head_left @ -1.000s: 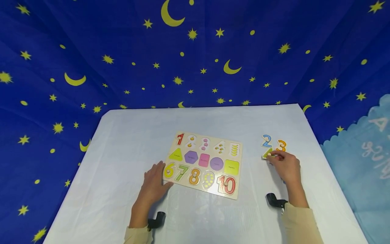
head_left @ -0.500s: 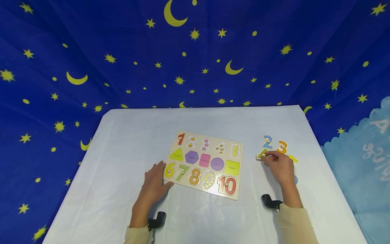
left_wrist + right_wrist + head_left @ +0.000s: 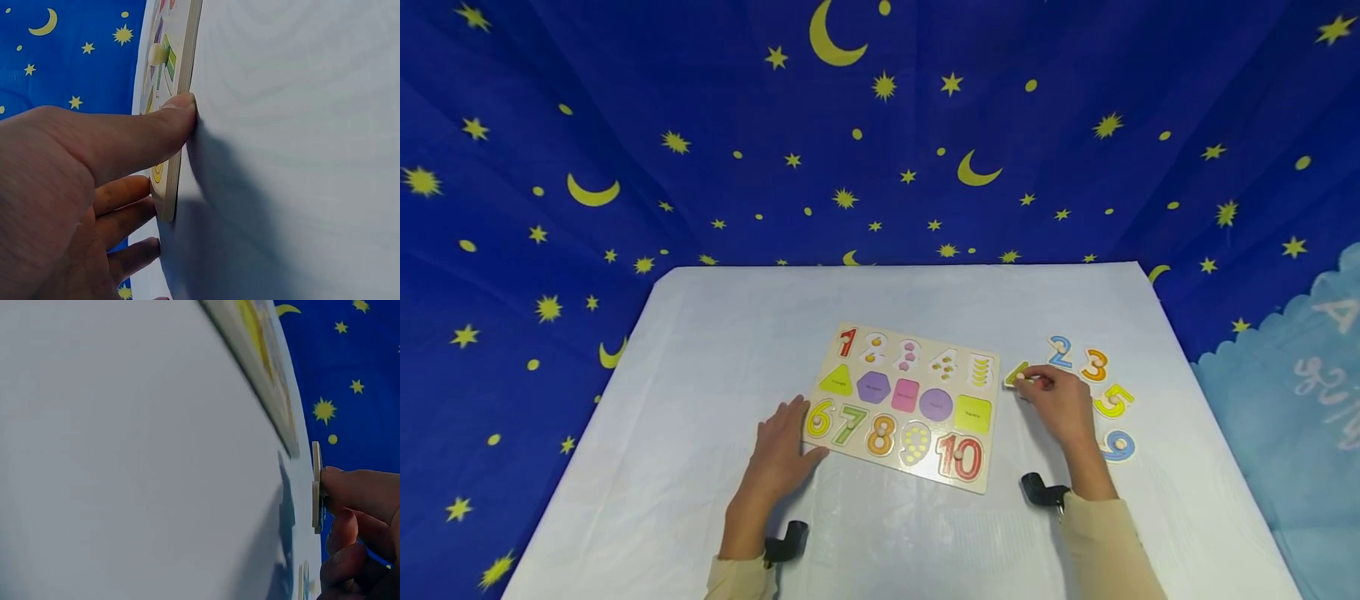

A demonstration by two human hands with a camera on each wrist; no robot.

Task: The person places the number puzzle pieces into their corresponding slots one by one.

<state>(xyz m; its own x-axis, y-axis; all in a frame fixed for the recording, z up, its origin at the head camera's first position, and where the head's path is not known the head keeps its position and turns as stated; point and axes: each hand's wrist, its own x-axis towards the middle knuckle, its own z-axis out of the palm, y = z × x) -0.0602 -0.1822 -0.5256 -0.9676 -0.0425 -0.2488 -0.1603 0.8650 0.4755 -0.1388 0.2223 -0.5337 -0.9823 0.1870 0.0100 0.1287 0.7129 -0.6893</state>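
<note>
In the head view, my right hand (image 3: 1060, 404) pinches a green number 4 puzzle piece (image 3: 1017, 373) just right of the wooden peg puzzle board (image 3: 995, 387). The right wrist view shows that piece (image 3: 317, 497) edge-on at my fingertips, above the table. My left hand (image 3: 780, 450) rests at the board's near left corner. Its thumb touches the front edge and its loosely straight fingers lie along the left side. Numbers 1, 6, 7, 8 and 10 sit in the board; slots with fruit pictures show in the top row, and the 9 slot shows yellow dots.
Right of the board lie a blue 2 (image 3: 1060, 352), an orange 3 (image 3: 1094, 365), a yellow 5 (image 3: 1113, 401) and a blue 9 (image 3: 1118, 447), partly behind my right wrist. All are on a white-covered table (image 3: 737, 333), with a starry blue cloth (image 3: 700, 183) behind it.
My right hand has carried the number 4 piece leftward from beside the 2 and 3 toward the board, uncovering the 5 and 9. The left hand and board stay put.
</note>
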